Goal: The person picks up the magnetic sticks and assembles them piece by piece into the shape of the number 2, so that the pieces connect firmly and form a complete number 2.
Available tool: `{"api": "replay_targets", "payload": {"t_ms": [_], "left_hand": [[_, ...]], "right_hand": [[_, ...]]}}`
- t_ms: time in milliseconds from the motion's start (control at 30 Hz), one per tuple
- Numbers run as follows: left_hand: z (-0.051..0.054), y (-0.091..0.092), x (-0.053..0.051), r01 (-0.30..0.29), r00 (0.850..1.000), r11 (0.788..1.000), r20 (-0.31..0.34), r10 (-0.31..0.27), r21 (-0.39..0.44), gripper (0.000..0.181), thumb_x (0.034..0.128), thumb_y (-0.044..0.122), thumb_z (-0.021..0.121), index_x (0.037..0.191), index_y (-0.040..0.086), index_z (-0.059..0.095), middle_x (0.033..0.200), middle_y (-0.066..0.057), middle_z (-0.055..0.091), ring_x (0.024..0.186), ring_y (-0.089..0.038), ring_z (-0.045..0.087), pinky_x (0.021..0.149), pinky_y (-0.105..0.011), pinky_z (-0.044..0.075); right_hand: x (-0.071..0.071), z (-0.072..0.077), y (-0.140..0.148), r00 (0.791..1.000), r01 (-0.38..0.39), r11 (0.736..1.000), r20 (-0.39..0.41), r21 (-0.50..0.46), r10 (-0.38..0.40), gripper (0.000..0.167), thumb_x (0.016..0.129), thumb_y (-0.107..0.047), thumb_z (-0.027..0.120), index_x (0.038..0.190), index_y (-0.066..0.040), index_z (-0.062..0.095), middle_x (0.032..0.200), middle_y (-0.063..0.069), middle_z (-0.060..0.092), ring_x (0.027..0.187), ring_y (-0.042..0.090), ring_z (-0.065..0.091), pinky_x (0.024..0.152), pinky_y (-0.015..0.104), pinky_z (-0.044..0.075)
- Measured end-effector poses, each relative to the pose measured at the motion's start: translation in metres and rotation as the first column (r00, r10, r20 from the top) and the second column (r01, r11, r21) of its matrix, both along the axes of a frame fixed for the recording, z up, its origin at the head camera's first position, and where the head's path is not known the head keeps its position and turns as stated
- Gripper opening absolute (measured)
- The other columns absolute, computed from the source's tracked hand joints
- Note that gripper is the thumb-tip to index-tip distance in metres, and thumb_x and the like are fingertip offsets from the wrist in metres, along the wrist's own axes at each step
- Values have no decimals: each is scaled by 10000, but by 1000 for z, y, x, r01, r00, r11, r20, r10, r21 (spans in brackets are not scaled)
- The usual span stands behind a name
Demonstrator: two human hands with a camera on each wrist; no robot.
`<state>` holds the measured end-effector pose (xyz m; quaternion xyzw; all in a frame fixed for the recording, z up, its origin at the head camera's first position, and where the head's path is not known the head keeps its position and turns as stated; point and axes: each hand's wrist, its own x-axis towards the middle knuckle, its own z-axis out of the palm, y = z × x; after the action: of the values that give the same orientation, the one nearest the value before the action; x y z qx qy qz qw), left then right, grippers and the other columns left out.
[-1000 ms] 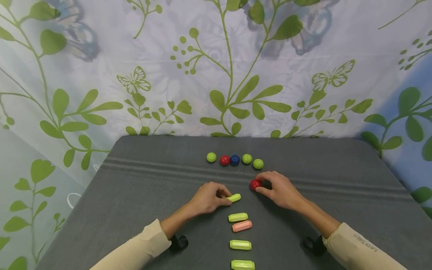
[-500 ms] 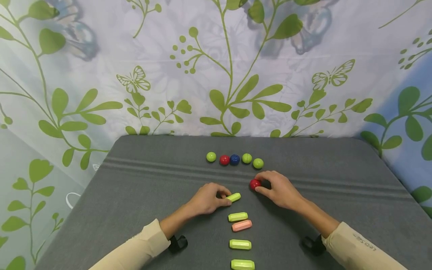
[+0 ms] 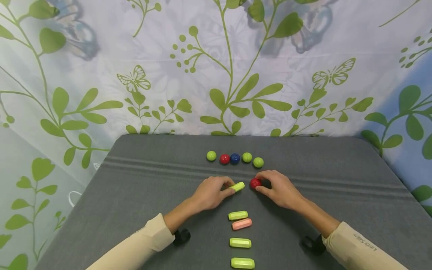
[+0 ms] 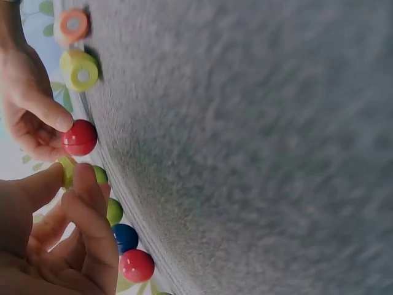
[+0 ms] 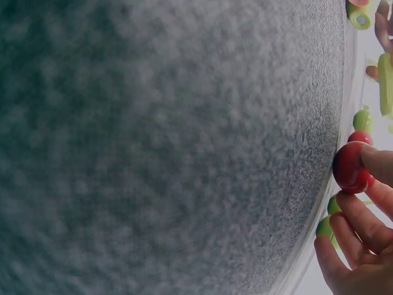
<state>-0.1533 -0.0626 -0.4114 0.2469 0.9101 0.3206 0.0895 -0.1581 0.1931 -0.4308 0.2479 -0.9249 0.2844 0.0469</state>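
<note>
My left hand (image 3: 212, 192) pinches a yellow-green faceted rod (image 3: 238, 186) between thumb and fingers, its free end angled toward the right hand. A glossy red ball (image 3: 255, 183) is pinched in my right hand (image 3: 280, 189), just right of the rod; a small gap separates them in the head view. The right wrist view shows the thumb over that red ball (image 5: 351, 167) and the rod (image 5: 385, 86) beyond it. In the left wrist view, fingers cover most of the held rod (image 4: 66, 171), while the red ball (image 4: 80, 137) sits close by.
Behind the hands, a row holds a red ball (image 3: 224, 159), a blue ball (image 3: 235, 158) and several green balls (image 3: 211, 155). Nearer, a salmon rod (image 3: 242, 224) lies among several yellow-green rods (image 3: 240, 243) on the grey table (image 3: 141, 202). A leaf-patterned cloth (image 3: 162, 75) hangs behind.
My left hand has moved away from me and slightly right, bringing the yellow-green rod nearer the red ball. The right hand and its ball stay in place.
</note>
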Motion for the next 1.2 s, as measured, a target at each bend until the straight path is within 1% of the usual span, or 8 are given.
{"api": "replay_targets", "payload": {"t_ms": [133, 200, 400, 533, 667, 800, 1100, 1200], "left_hand": [[0, 2, -7, 2, 997, 999, 80, -6, 42, 219, 978, 224, 648, 1160, 105, 675, 931, -28, 680, 503, -83, 578, 556, -264, 463], [-2, 3, -11, 4, 996, 999, 84, -7, 37, 222, 979, 220, 646, 1170, 108, 671, 932, -34, 678, 491, -70, 569, 547, -254, 456], [-4, 3, -19, -1, 999, 1000, 32, 1, 3, 218, 961, 215, 673, 1159, 125, 687, 1029, -80, 693, 518, -51, 574, 640, -292, 484], [-5, 3, -23, -4, 1000, 1000, 10, 4, -18, 221, 948, 213, 690, 1154, 134, 696, 1034, -68, 688, 630, -77, 587, 705, -338, 490], [-7, 3, -25, -13, 1000, 1000, 6, 13, -27, 210, 938, 203, 703, 1138, 138, 705, 1017, -51, 687, 774, -138, 608, 727, -365, 496], [-8, 7, -26, -17, 1000, 1000, 23, 17, -10, 193, 932, 199, 710, 1116, 140, 711, 996, -30, 688, 847, -166, 629, 740, -368, 498], [-10, 15, -29, -24, 998, 1000, 52, 24, 13, 180, 931, 206, 711, 1102, 149, 718, 981, -15, 678, 840, -150, 620, 729, -341, 490], [-12, 15, -31, -15, 997, 999, 82, 11, 47, 186, 935, 187, 706, 1114, 138, 716, 962, -26, 672, 737, -140, 632, 661, -318, 493]], "right_hand": [[0, -2, -1, 1000, -6, 1000, -4, -5, 6, 243, 860, -148, 784, 1080, -92, 697, 1020, 2, 671, 948, 211, 602, 809, 464, 477], [0, -3, -1, 1000, -11, 1000, -3, -6, 11, 244, 860, -145, 783, 1080, -88, 695, 1019, 3, 670, 951, 216, 603, 812, 468, 476], [-1, -4, -1, 1000, -5, 1000, 3, 4, 5, 252, 860, -159, 784, 1084, -89, 693, 1023, 7, 669, 957, 211, 600, 820, 465, 475], [-1, -4, -1, 1000, -2, 1000, 2, 11, 2, 251, 863, -160, 779, 1086, -86, 691, 1028, 12, 666, 962, 209, 595, 827, 467, 475], [-1, -4, -1, 1000, -4, 1000, 3, 15, 4, 251, 861, -154, 780, 1085, -85, 691, 1022, 8, 664, 952, 204, 593, 821, 465, 475], [-1, -4, -1, 1000, -2, 1000, 7, 14, 2, 249, 863, -151, 779, 1087, -86, 691, 1022, 4, 663, 948, 197, 590, 816, 461, 475], [0, -4, -2, 1000, 0, 1000, 11, 13, 0, 246, 867, -147, 776, 1087, -84, 686, 1010, -3, 654, 936, 187, 585, 816, 460, 476], [0, -4, -2, 1000, 1, 1000, 10, 13, -1, 252, 868, -149, 775, 1096, -86, 686, 1020, -2, 656, 946, 197, 591, 817, 459, 475]]}}
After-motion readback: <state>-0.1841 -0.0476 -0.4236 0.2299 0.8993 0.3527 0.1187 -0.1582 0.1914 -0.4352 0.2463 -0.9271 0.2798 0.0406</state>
